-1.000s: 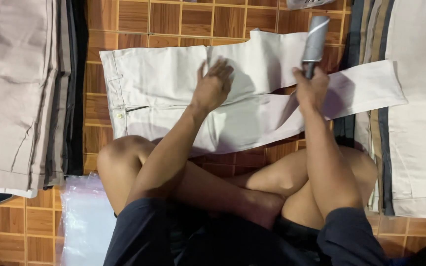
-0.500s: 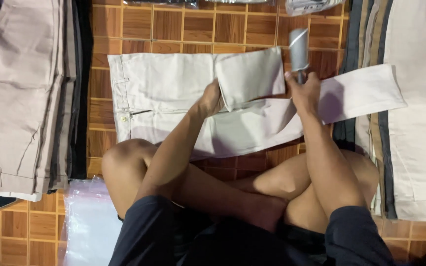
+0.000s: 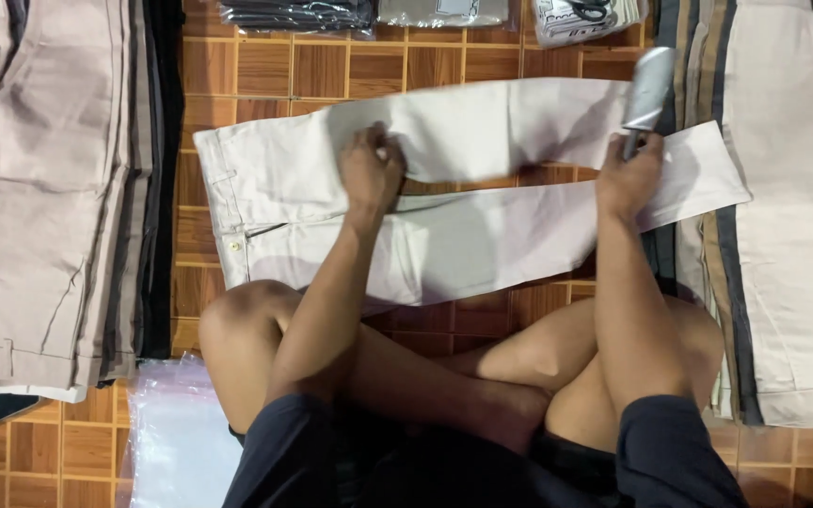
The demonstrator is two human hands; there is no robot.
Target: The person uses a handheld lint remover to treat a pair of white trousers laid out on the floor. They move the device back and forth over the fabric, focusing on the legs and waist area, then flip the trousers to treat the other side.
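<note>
Partly blurred grey tool in right hand; trousers.

The left hand covers a part of the pale trousers, so the cloth under the palm is hidden. The grey tool in the right hand is blurred, and its kind is not clear; its handle is hidden inside the closed fingers. The packed clothes at the top are cut off by the edge. The trouser stacks on the left and on the right also run out of the picture. The clear plastic bags are partly hidden under the knee.
</note>
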